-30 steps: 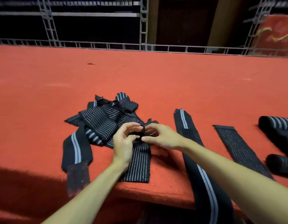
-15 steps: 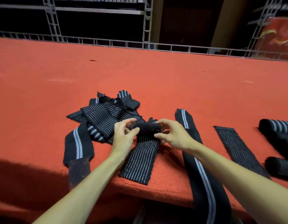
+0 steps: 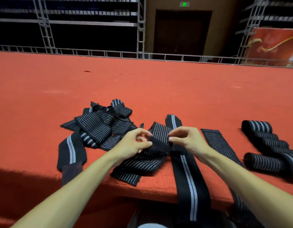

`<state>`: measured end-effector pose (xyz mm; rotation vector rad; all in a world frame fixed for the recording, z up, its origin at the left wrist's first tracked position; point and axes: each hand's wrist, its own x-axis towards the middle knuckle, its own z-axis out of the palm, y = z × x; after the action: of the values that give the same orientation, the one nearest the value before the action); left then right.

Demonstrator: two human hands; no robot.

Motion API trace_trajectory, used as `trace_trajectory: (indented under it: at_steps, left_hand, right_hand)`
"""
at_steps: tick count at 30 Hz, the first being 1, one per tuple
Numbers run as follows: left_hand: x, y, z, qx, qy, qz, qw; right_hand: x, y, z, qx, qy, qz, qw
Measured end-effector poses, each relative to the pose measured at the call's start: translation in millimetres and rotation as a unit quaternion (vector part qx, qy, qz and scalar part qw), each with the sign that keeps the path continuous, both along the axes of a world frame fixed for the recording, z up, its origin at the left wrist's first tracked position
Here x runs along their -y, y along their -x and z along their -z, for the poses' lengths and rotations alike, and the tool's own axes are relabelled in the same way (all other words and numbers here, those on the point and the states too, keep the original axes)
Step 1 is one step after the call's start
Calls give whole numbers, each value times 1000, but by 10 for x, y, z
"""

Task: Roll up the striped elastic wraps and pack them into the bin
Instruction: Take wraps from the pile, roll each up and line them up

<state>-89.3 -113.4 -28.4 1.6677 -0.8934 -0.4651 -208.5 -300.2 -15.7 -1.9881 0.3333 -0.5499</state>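
The black, thin-striped elastic wrap [image 3: 158,142] is pinched as a part-formed roll between the curled fingers of the left hand [image 3: 134,143] and right hand [image 3: 187,139]. Edges should be aligned and tension held even. Finished striped rolls [image 3: 260,161] lie right of the right hand on the red worktop [image 3: 158,89].

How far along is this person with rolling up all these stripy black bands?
Early. A few rolled black striped wraps lie at the right. The left hand and right hand pinch a half-rolled pinstriped wrap. A tangled pile and two flat strips wait unrolled. No bin is in view.
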Motion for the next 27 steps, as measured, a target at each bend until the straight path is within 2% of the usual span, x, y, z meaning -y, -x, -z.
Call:
trace_trajectory:
  at_steps: [4, 9, 13, 15, 19, 21, 23, 25, 27]
  left_hand:
    - [15, -18, 18, 11, -35, -14, 999]
    - [-86, -83, 61, 73, -159, -2, 985]
    - [-152, -67, -7, 75, -154, -5, 985]
    - [-150, -38, -54, 67, -148, -1, 987]
    - [-160, 45, -75, 58, -207, 52, 975]
    - [-141, 76, -71, 16, -174, 50, 983]
    - [-104, 113, -112, -36, -104, 30, 994]
    - [-44, 173, -195, -74, -43, 8, 996]
    - [43, 254, -288, -98, 11, -18, 995]
  right_hand:
    - [38, 42, 65, -1, 16, 48, 999]
    - [101, 3, 74, 10, -19, 101, 995]
    - [160, 22, 125, -36, 1, 126, 991]
    - [201, 33, 113, -15, 0, 163, 987]
    - [287, 87, 10, 31, 18, 256, 966]
    - [313, 151, -24, -10, 40, 250, 967]
    - [308, 214, -40, -82, 88, 188, 975]
    - [266, 266, -61, -139, 197, 140, 960]
    - [188, 310, -126, -133, 287, 111, 942]
